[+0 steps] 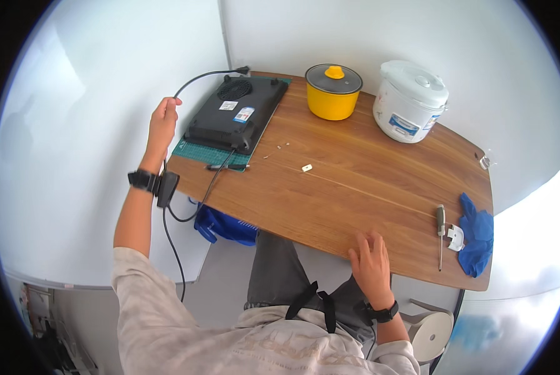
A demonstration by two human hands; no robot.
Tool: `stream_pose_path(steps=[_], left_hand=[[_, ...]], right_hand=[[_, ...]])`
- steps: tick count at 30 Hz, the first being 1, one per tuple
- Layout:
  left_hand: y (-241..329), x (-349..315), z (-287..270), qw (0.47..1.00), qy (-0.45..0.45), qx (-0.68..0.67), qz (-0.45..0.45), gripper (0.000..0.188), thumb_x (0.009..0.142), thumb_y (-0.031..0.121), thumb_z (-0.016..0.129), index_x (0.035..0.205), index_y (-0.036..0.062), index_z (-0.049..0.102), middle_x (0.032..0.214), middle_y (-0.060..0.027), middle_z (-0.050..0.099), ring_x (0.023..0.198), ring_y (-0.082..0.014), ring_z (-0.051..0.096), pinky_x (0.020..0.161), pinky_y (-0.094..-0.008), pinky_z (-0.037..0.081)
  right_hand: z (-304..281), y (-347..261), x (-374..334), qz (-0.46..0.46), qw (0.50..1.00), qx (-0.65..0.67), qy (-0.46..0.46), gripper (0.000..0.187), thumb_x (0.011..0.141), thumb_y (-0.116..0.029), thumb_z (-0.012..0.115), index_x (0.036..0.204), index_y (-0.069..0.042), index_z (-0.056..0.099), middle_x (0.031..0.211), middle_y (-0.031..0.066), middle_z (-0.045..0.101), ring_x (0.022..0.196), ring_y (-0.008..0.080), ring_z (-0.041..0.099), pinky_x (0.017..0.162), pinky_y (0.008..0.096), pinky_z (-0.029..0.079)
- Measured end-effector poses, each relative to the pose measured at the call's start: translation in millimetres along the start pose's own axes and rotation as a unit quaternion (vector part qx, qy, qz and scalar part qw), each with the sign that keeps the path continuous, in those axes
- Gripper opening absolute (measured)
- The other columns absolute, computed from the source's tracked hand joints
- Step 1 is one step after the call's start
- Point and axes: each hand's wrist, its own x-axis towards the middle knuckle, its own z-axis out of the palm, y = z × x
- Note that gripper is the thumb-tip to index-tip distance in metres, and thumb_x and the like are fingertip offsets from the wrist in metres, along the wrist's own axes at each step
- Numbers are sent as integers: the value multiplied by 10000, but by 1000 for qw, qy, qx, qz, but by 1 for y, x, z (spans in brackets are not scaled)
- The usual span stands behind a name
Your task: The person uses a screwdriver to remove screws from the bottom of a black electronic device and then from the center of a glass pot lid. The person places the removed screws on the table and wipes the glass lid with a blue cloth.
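Left grip [163,120] clenched round black power cord [197,77], raised left of bench [361,172]; plug end [242,70] near far edge of black appliance [220,115]. Appliance lies underside up on green mat [194,152], bench's left end. Right grip [371,265] released, fingers loosely spread at bench's near edge. Yellow pot [333,105], white rice cooker [400,103] stand at back.

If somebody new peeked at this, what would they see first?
Probably the bright yellow pot at the back of the table, with a white cooker to its right. Then they'd spot the black appliance on the green mat at the left, and the left hand holding up a black cord.
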Motion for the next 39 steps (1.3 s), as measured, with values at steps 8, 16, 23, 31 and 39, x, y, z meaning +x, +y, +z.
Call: stream_pose_path(steps=[8,16,23,31,39], left_hand=[[-86,128,56,968,65,206,127,331,1063,350,419,1072,92,625,934,-157,691,902,-382,650,797,-460,494],[-136,156,86,931,0,357,72,298,1035,341,465,1073,106,643,1066,-192,697,1036,-444,631,855,-521,503],[-178,150,78,871,-131,468,-69,333,1008,370,532,1140,118,704,1188,-158,697,1136,-398,631,964,-511,506],[-122,124,84,879,-141,456,13,430,1001,375,549,1280,53,606,1194,-215,681,1153,-369,636,999,-481,488],[12,88,157,938,-267,196,99,298,977,292,614,1149,53,663,1072,-132,724,1017,-259,684,908,-354,516]], right_hand=[[29,10,-8,26,996,-30,75,311,858,-111,671,1155,-24,654,1162,148,568,1021,341,577,901,446,478],[29,9,-4,42,996,-54,64,287,812,-70,656,1095,-28,665,1124,146,577,994,340,574,877,447,473],[29,7,-3,29,995,-71,61,285,815,-101,662,1091,-32,660,1138,140,578,1000,319,587,898,441,470],[31,9,-7,30,995,-55,72,297,824,-114,667,1110,-36,651,1145,142,572,1000,322,586,904,438,471],[38,14,-10,29,993,-41,107,290,822,-107,669,1103,-38,653,1134,133,572,971,320,588,895,426,484]])
